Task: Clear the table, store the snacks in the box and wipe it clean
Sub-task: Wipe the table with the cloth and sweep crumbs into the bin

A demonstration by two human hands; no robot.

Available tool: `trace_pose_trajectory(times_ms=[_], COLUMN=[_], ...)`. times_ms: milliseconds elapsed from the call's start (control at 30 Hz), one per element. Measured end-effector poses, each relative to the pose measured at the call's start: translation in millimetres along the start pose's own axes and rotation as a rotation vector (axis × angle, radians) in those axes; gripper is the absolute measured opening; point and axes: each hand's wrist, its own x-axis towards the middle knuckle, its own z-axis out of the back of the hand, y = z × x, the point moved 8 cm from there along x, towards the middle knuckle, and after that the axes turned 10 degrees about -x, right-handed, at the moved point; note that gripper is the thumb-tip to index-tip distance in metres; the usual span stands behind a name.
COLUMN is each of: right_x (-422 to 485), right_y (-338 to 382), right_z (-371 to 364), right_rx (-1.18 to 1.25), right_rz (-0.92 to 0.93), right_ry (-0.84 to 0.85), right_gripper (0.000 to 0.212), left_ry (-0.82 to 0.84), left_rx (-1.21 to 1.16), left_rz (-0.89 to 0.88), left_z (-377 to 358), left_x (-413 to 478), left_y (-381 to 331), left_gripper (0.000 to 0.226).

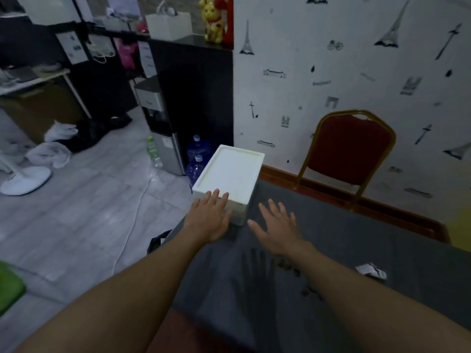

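While left hand (209,218) seemingly touches box (230,171), right hand (276,226) hovers spread

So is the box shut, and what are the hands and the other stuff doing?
White box: lid on, at the table's far corner.
Left hand: open, fingers on the box's near edge.
Right hand: open, holding nothing.
Wrapper: torn, lying on the grey table.
Crumbs: scattered on the table.
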Motion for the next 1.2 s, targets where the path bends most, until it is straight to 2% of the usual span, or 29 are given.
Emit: trace_pose_trajectory(times_ms=[467, 600, 1200], right_x=[56, 71, 210], right_y=[204, 234, 319], right_z=[-16, -20, -116], right_rx=[-0.01, -0.032, -0.019], right_rz=[0.083, 0.121, 0.277], right_ry=[-0.036, -0.039, 0.198], right_gripper=[0.075, 0.073, 0.07], left_ry=[0.007, 0.011, 0.14], left_rx=[-0.016, -0.033, -0.082], left_rz=[0.089, 0.127, 0.331], left_z=[39, 41, 6], left_x=[-38, -38, 20], left_y=[202, 240, 367], left_gripper=[0.061, 0.061, 0.062])
